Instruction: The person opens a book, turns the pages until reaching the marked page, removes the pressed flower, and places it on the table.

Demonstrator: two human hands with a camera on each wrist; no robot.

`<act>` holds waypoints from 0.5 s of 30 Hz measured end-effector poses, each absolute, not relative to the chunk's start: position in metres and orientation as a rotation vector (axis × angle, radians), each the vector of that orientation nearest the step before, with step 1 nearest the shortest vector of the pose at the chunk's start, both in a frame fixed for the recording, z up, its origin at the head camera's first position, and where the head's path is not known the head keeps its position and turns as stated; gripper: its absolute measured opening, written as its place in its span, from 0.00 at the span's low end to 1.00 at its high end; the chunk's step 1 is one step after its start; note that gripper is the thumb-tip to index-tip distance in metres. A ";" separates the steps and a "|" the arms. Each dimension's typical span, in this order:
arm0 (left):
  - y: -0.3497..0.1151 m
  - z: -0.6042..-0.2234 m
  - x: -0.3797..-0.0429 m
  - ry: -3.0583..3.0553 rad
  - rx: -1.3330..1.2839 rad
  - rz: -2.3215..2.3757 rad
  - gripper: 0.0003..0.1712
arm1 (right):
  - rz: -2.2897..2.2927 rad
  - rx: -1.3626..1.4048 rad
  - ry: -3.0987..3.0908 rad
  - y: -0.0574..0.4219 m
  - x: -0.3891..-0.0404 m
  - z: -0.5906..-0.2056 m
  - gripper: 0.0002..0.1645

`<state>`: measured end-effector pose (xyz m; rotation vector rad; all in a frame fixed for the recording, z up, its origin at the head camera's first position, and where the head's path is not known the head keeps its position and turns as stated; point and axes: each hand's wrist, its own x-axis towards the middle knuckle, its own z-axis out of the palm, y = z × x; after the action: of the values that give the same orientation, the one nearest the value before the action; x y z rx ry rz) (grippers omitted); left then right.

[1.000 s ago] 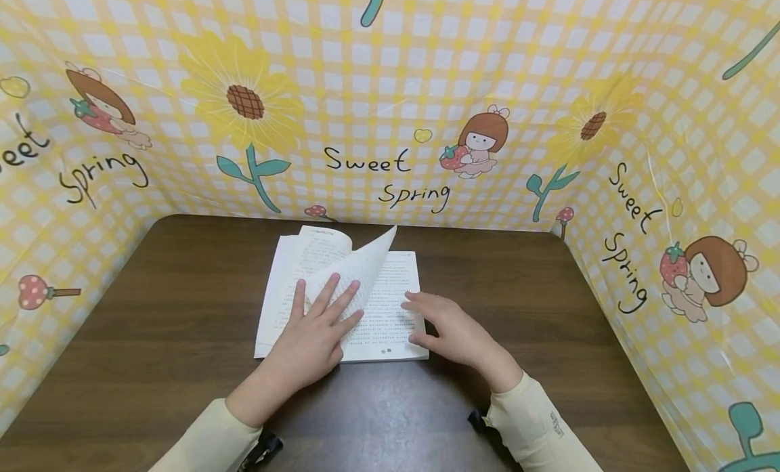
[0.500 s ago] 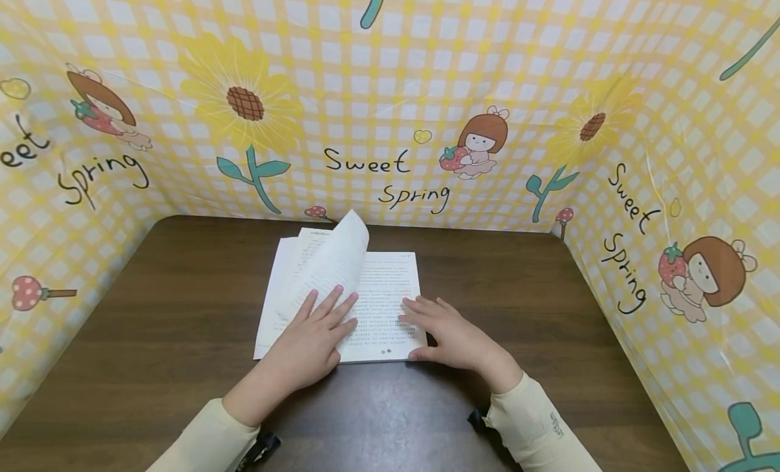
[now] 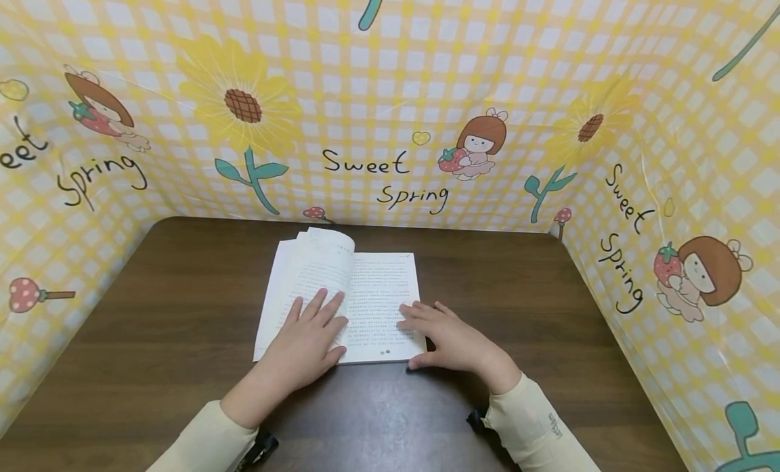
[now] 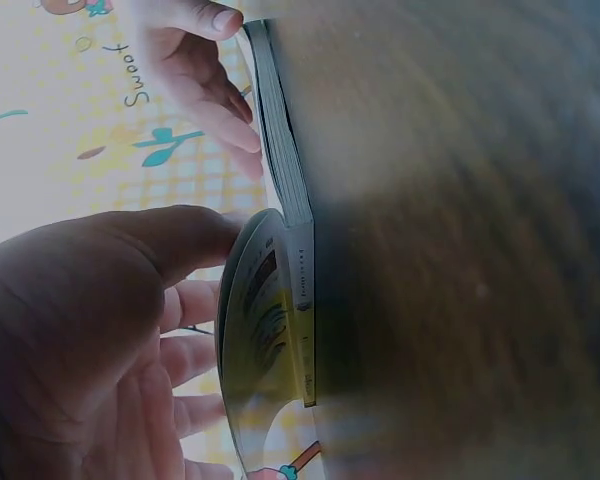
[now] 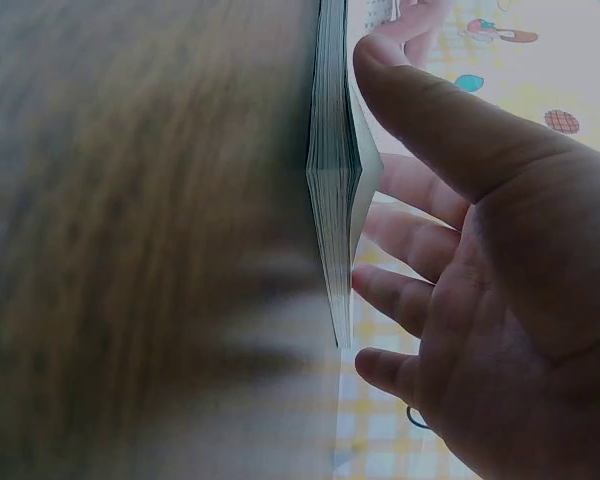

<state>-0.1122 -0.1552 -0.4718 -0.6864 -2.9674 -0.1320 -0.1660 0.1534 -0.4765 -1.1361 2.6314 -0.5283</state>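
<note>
An open book (image 3: 380, 282) with printed pages lies on the brown wooden table. My left hand (image 3: 306, 347) rests with spread fingers on its left-hand pages, near the spine. Those turned pages (image 3: 326, 252) bulge upward, and their far end curves over toward the right. In the left wrist view the raised cover (image 4: 265, 335) arches beside the left thumb, and the book's spine shows. My right hand (image 3: 456, 342) is at the right edge, its fingertips over the right-hand page and its thumb by the near corner. The right wrist view shows page edges (image 5: 330, 200) beside relaxed fingers.
A yellow checked cloth (image 3: 378, 86) with sunflowers and cartoon figures walls the table at the back and sides. Bare wooden table (image 3: 512, 275) surrounds the book. Black straps (image 3: 262, 448) show at both sleeves.
The page that stood up in the middle has swung over to the left and settled under my left hand. My right hand has moved slightly down along the right edge.
</note>
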 end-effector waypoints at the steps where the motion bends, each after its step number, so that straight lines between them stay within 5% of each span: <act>1: -0.155 -0.471 -0.112 -2.966 -0.688 -0.128 0.29 | -0.524 -1.138 2.630 0.153 -0.166 -0.476 0.47; 15: -0.154 -0.472 -0.111 -3.094 -0.620 -0.150 0.35 | -0.475 -1.119 2.651 0.153 -0.165 -0.477 0.48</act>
<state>-0.1111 -0.1535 -0.4717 -0.6198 -3.0941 -0.1502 -0.1649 0.1529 -0.4768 -1.1194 2.6511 -0.4748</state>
